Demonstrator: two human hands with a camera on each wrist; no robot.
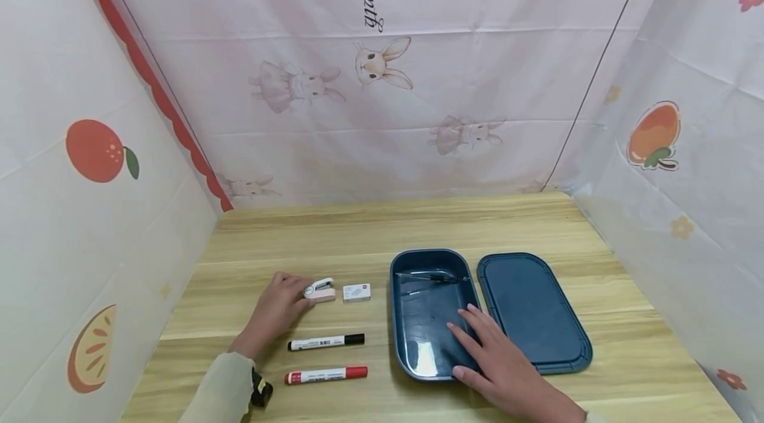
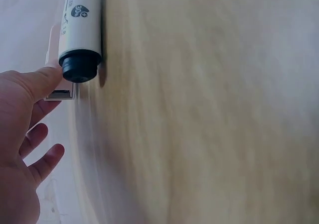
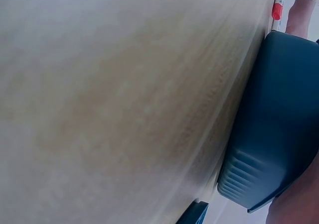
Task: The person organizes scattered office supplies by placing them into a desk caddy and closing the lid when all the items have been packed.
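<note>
My left hand (image 1: 276, 309) pinches the rear end of a small white-and-pink stapler (image 1: 323, 294) between thumb and fingers at the left of the table. In the left wrist view the stapler is partly hidden behind a black-capped marker (image 2: 82, 30). My right hand (image 1: 504, 370) lies over the right rim of a dark blue open box (image 1: 418, 323), its fingers spread and reaching inside. A black pen (image 1: 432, 278) lies across the far end of the box. Just right of the stapler sits a small white box of staples (image 1: 357, 292).
A red marker (image 1: 326, 375) lies in front of the black one, left of the blue box. The blue lid (image 1: 534, 310) lies flat on the wooden table (image 1: 382, 227) to the right. Printed cloth walls (image 1: 382, 164) enclose the back and sides.
</note>
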